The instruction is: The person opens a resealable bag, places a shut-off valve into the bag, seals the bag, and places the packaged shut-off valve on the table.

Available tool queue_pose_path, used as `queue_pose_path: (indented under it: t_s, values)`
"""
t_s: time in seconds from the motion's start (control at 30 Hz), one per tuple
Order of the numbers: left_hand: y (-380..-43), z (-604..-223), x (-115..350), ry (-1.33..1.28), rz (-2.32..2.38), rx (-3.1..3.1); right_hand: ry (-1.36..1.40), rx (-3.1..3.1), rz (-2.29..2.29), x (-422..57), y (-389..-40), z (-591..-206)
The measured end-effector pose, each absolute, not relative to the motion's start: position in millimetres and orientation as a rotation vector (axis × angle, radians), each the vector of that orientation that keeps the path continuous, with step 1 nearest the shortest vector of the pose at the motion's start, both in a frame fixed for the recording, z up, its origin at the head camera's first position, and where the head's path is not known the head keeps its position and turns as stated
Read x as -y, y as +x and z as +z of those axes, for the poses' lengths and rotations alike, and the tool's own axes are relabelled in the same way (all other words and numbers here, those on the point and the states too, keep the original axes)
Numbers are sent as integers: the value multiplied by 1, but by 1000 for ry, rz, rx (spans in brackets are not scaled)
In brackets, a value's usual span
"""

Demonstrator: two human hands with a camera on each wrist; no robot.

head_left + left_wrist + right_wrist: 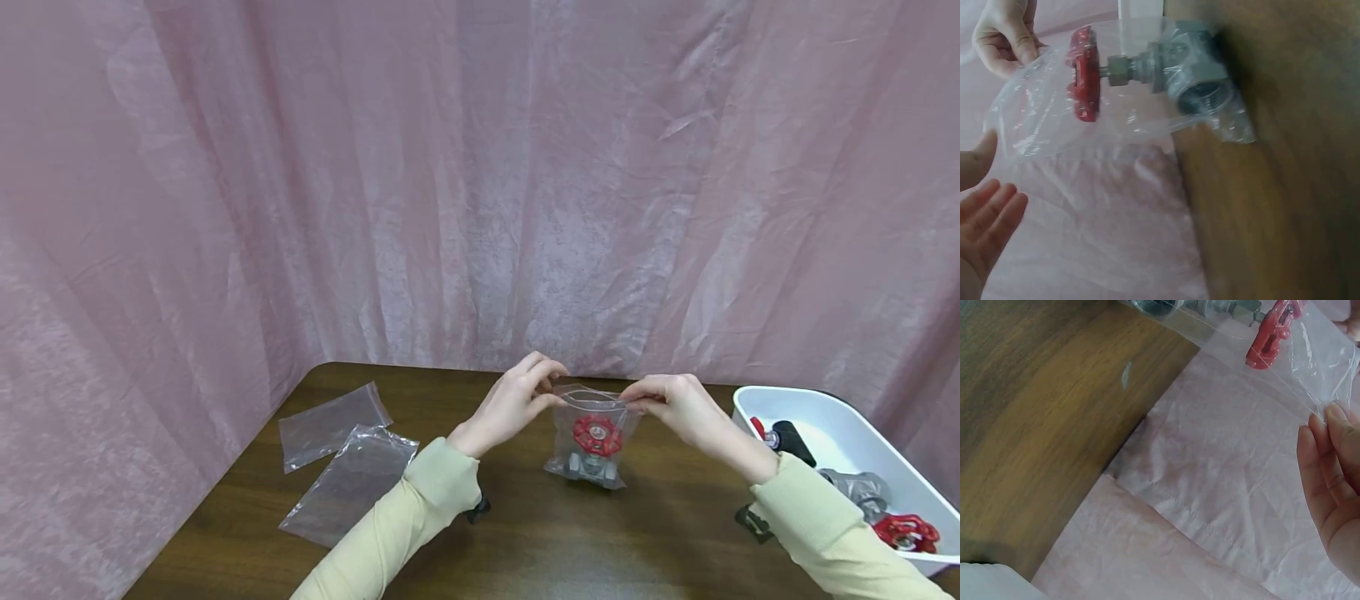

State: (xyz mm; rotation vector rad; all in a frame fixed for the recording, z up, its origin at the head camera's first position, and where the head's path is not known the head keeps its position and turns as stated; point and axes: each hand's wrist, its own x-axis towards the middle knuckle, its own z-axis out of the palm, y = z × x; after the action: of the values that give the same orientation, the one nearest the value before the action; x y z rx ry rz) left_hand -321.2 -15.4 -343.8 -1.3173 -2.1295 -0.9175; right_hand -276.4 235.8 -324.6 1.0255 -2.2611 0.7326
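Observation:
A clear plastic zip bag (566,433) stands upright on the wooden table, its mouth parted at the top. Inside is a grey metal gate valve (1200,69) with a red handwheel (597,435), wheel uppermost. My right hand (671,404) pinches the right side of the bag's mouth between thumb and fingertips, as the right wrist view also shows. At the left side of the mouth is my left hand (517,396), thumb and fingers spread apart. In the left wrist view its thumb (982,159) is right at the bag's edge, with the other fingers extended.
Two flat clear bags (333,425) (352,483) lie at the table's left. At the right, a white bin (832,408) holds another red-wheeled valve (907,532), a grey fitting (862,492) and a black-and-red part (791,442). A pink curtain (480,208) hangs behind the table.

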Motion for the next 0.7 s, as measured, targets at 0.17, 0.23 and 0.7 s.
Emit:
queue_pose_path:
  t_s: [0.17, 0.23, 0.7]
  values:
    - [-324, -359, 15, -1201, -1202, 2285, 1020, 2264, 725, -235, -277, -324]
    - [-325, -365, 15, -1163, -1276, 2310, 1011, 2276, 718, -235, -277, -324]
    - [-329, -373, 14, -1162, -1602, 2165, 969, 2339, 753, -235, -276, -324]
